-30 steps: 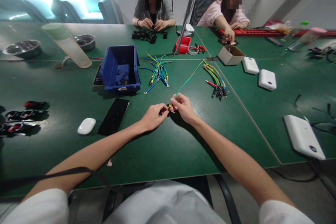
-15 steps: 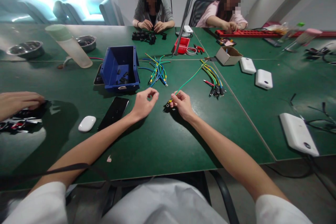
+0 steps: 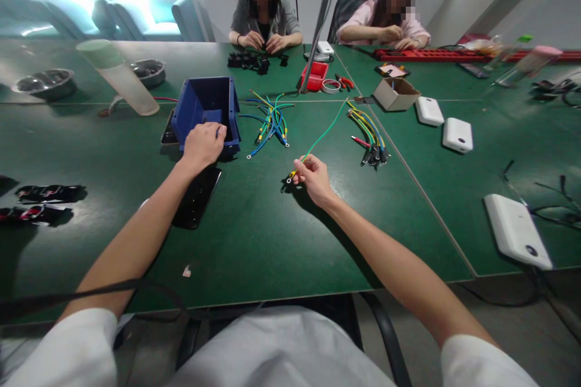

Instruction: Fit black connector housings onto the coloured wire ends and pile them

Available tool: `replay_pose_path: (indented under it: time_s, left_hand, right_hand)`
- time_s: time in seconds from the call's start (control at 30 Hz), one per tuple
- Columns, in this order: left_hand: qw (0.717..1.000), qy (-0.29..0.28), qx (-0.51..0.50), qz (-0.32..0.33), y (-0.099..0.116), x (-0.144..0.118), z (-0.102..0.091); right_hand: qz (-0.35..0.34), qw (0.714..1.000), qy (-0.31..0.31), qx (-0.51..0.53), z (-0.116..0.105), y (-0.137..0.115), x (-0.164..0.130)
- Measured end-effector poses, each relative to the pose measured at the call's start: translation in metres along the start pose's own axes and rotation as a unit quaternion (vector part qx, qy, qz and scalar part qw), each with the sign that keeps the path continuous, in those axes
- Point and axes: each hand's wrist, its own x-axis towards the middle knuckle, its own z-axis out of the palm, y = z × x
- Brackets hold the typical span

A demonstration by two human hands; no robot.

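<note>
Centrally, the right hand [image 3: 313,176] pinches one green wire [image 3: 324,136] near its yellow-sleeved end, its grip closed on the wire; the wire runs toward 1 o'clock across the green tabletop [image 3: 272,242]. At 10 o'clock from it, the left hand [image 3: 203,144] rests curled over the front rim of one blue bin [image 3: 204,103]; whether its grip encloses anything cannot be told. Between bin and right hand lies one loose bundle of blue, green and yellow wires [image 3: 270,124]; a second bundle [image 3: 370,133] lies at 2 o'clock. One black phone [image 3: 196,198] sits at 6 o'clock from the bin. Three white boxes [image 3: 457,135] lie to the right. Two other people sit at 12 o'clock.
</note>
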Motion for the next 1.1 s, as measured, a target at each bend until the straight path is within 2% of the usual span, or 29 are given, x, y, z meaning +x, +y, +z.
replay_pose_path:
  time_s: [0.23, 0.3, 0.47, 0.63, 0.73, 0.9, 1.1]
  left_hand:
    - [0.988, -0.126, 0.073, -0.045, -0.0037, 0.0014, 0.005]
    - [0.984, -0.146, 0.078, -0.061, -0.0046, 0.0029, 0.0056]
    - [0.986, -0.134, 0.072, -0.062, -0.0043, 0.0033, 0.006]
    - [0.994, -0.083, 0.061, -0.03, -0.0026, 0.0017, 0.007]
    - [0.996, -0.064, 0.057, -0.036, -0.0036, 0.0026, 0.0078]
    - [0.994, -0.081, 0.05, -0.043, -0.0058, 0.0064, 0.0088]
    - [0.988, -0.116, 0.061, -0.081, -0.0054, 0.0063, 0.0099]
  right_hand:
    - [0.011, 1.0, 0.01, -0.008, 0.0002, 0.0012, 0.0011]
    - [0.014, 1.0, 0.011, -0.011, 0.0, 0.0013, 0.0015]
    - [0.009, 1.0, 0.006, -0.004, -0.0006, 0.0018, 0.0015]
    - [0.011, 1.0, 0.01, -0.01, 0.0006, 0.0008, -0.0006]
    - [0.013, 1.0, 0.014, -0.013, 0.0013, -0.0001, -0.0014]
    - [0.007, 1.0, 0.014, -0.018, 0.0011, -0.0003, -0.0012]
    - [0.0, 1.0, 0.013, -0.021, 0.0002, 0.001, -0.0001]
